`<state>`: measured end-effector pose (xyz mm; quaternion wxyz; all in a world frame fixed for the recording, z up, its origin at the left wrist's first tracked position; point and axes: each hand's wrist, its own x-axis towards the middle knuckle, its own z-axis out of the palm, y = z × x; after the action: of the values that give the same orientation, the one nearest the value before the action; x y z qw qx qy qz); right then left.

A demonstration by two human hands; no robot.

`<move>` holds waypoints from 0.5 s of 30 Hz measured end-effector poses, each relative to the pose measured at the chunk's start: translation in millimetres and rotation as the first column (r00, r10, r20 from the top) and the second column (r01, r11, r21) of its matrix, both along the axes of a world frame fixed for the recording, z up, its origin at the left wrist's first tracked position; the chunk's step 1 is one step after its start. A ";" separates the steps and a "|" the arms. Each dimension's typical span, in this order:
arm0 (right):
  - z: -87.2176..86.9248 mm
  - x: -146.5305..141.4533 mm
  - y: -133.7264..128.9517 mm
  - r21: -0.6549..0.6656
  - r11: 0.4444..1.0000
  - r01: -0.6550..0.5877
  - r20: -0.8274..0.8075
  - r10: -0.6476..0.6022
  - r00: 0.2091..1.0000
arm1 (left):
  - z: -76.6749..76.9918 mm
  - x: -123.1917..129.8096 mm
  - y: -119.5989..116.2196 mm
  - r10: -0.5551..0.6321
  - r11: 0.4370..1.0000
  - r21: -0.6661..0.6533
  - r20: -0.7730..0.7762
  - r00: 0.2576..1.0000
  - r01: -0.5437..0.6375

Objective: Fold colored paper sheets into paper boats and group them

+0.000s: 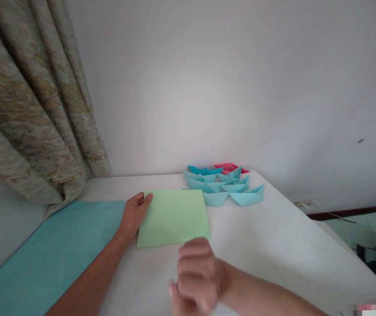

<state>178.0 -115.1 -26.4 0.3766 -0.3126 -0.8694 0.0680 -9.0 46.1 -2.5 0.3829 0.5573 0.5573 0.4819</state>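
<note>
A light green sheet of paper [174, 217], rectangular and apparently folded, is tilted slightly up off the table. My left hand [137, 213] grips its upper left edge, thumb on the front and fingers mostly behind. Close to the paper's lower right edge, my right hand [197, 274] is curled into a fist and a little blurred. No object shows in that fist, though its palm side is hidden. Beyond the paper stand several folded light blue paper boats [247, 196], with a darker blue boat [205, 170] and a pink boat [231, 167] at the back.
A large teal sheet [59, 245] covers the left part of the white table [256, 245]. Patterned curtains [36, 101] hang at the left, reaching down to the table's back corner. The wall [207, 87] rises behind. Past the table's right edge, a cable [335, 216] and dark items lie lower down.
</note>
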 end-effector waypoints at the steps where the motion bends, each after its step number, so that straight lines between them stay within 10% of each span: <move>1: 24.2 6.1 28.2 0.032 0.997 0.063 -0.013 -0.063 0.998 | 1.3 1.6 -1.6 -0.028 1.000 0.006 0.008 1.000 0.028; 5: 81.0 14.7 94.2 0.099 0.903 0.419 -0.036 -0.417 0.908 | 5.8 9.8 -11.5 -0.205 0.979 0.020 -0.023 0.979 0.205; 10: 65.6 11.1 99.4 -0.158 0.875 0.457 0.234 -0.417 0.878 | 8.5 14.5 -19.7 -0.461 0.885 0.008 -0.112 0.880 0.465; 15: 53.5 23.4 111.4 -0.254 0.817 0.517 0.041 -0.525 0.850 | 9.4 5.1 -11.0 -0.484 0.863 -0.184 -0.031 0.875 0.471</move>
<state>201.4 -3.7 27.1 0.3506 -0.5832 -0.7286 0.0787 -3.9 35.1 6.8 0.5150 0.6610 0.4552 0.3012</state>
